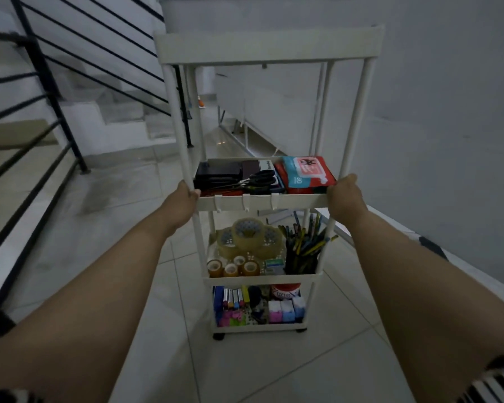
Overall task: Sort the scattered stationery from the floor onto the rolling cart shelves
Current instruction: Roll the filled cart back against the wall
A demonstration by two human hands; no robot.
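Head view, nearest first: two bare forearms reach up from the lower corners of the frame toward the rolling cart (262,200) at centre. The left hand (184,199) curls round the cart's left front post, and the right hand (344,196) wraps the right front post, both at the level of the second shelf. Gripping both posts at that height probably serves to steer or steady the cart on its wheels.

Between the hands, that shelf holds black scissors (256,178) lying on dark notebooks (218,174), with a red and blue wipes pack (306,173) beside them at the right. Flat things seem grouped here.

Lower in the frame, the third shelf carries tape rolls (246,237) on the left and a pen holder (301,257) on the right. The bottom shelf holds markers (232,298) and small coloured boxes (287,311).

No loose stationery shows on the floor tiles (274,367), so the sorting looks finished.

Farther off, a black stair railing (41,68) fills the upper left.
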